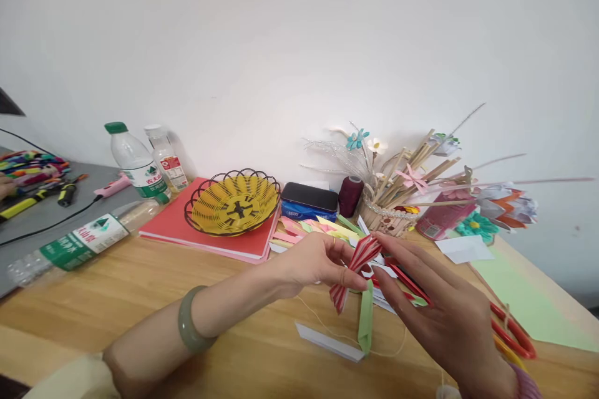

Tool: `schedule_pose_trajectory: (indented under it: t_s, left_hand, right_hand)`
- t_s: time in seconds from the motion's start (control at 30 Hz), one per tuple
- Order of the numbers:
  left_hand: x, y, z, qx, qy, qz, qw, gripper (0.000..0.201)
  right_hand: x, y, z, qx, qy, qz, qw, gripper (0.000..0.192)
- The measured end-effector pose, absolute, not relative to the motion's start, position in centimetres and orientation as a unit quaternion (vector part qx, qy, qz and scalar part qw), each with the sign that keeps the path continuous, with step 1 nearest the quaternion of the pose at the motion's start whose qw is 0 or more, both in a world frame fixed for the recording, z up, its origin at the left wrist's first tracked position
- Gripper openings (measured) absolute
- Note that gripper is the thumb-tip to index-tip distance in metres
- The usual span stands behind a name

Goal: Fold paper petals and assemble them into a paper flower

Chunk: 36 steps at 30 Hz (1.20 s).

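Observation:
My left hand (pixel 322 265) pinches a red-and-white striped folded paper bow (pixel 364 254) at its narrow middle, with both pleated ends fanning out. My right hand (pixel 444 308) is stretched out on the other side. Its index fingertip meets the bow's upper end, while its thumb stays apart from that finger. Below the pinch hangs a folded green paper strip (pixel 365 321); whether it is joined to the bow cannot be made out. A white paper strip (pixel 329 341) lies on the table beneath, beside a thin pale thread (pixel 322 322).
Behind my hands lie several coloured paper strips (pixel 322 227). A yellow basket (pixel 224 209) rests on red paper (pixel 163 221). Bottles (pixel 87 243) stand and lie at left. A stick-filled holder (pixel 386 218), a thread spool (pixel 350 196) and red looped handles (pixel 521 343) are at right.

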<state>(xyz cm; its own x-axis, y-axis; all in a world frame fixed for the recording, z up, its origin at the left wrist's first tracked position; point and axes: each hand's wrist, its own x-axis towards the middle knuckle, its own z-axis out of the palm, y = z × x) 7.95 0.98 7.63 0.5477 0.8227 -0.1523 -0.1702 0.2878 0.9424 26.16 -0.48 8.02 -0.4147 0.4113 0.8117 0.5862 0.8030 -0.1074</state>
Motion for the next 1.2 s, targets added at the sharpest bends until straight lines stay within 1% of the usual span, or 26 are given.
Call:
schedule_pose_trajectory:
  t_s: [0.1, 0.17, 0.2, 0.33, 0.47, 0.53, 0.63, 0.7, 0.77, 0.8, 0.9, 0.93, 0.97, 1.0, 1.07, 1.2]
  left_hand:
    - [7.9, 1.0, 7.4, 0.483, 0.336, 0.356, 0.726, 0.030]
    - [8.0, 1.1, 7.4, 0.476, 0.346, 0.363, 0.722, 0.032]
    - [8.0, 1.1, 7.4, 0.473, 0.350, 0.365, 0.722, 0.032]
    - [7.9, 1.1, 7.7, 0.460, 0.354, 0.359, 0.731, 0.034]
    - [7.5, 1.3, 7.9, 0.450, 0.335, 0.345, 0.752, 0.036]
    - [7.2, 1.4, 7.9, 0.454, 0.322, 0.340, 0.758, 0.037]
    - [7.0, 1.5, 7.8, 0.470, 0.313, 0.311, 0.764, 0.034]
    - [7.1, 1.5, 7.7, 0.472, 0.308, 0.307, 0.767, 0.032]
    - [7.3, 1.4, 7.7, 0.452, 0.318, 0.330, 0.765, 0.030]
    - [7.4, 1.3, 7.7, 0.435, 0.328, 0.347, 0.764, 0.030]
    - [7.9, 0.8, 7.9, 0.391, 0.347, 0.399, 0.754, 0.028]
    - [8.1, 0.6, 7.9, 0.384, 0.345, 0.409, 0.752, 0.028]
    - [8.2, 0.5, 8.0, 0.381, 0.342, 0.416, 0.752, 0.027]
    - [8.3, 0.3, 8.1, 0.380, 0.340, 0.420, 0.751, 0.027]
    - [8.4, 0.1, 8.2, 0.378, 0.337, 0.427, 0.749, 0.027]
    - [8.4, 0.2, 7.8, 0.396, 0.353, 0.424, 0.734, 0.029]
  right_hand:
    - [26.0, -0.4, 7.8, -0.288, -0.836, -0.154, 0.441, 0.042]
    - [26.0, -0.4, 7.7, -0.296, -0.834, -0.181, 0.430, 0.037]
    - [26.1, -0.4, 7.8, -0.305, -0.832, -0.182, 0.427, 0.032]
    - [26.3, -0.1, 8.0, -0.344, -0.828, -0.104, 0.431, 0.006]
    - [26.7, 0.3, 8.0, -0.343, -0.831, 0.011, 0.437, 0.000]
    - [26.8, 0.4, 8.0, -0.346, -0.823, 0.047, 0.447, 0.003]
    - [26.8, 0.2, 8.1, -0.349, -0.821, 0.065, 0.447, 0.005]
    - [26.6, -0.1, 8.3, -0.334, -0.838, 0.062, 0.426, 0.010]
    - [26.2, -0.4, 8.4, -0.325, -0.859, 0.036, 0.394, 0.017]
    - [26.0, -0.6, 8.4, -0.324, -0.867, 0.009, 0.378, 0.025]
    - [25.4, -0.9, 7.9, -0.333, -0.871, -0.094, 0.347, 0.063]
    - [25.3, -0.9, 7.7, -0.336, -0.868, -0.126, 0.342, 0.072]
    - [25.1, -1.0, 7.5, -0.338, -0.865, -0.151, 0.339, 0.077]
    - [25.0, -1.0, 7.3, -0.341, -0.862, -0.167, 0.335, 0.077]
    - [24.9, -1.0, 7.1, -0.345, -0.861, -0.177, 0.329, 0.071]
    - [25.1, -1.0, 7.2, -0.352, -0.867, -0.149, 0.318, 0.061]
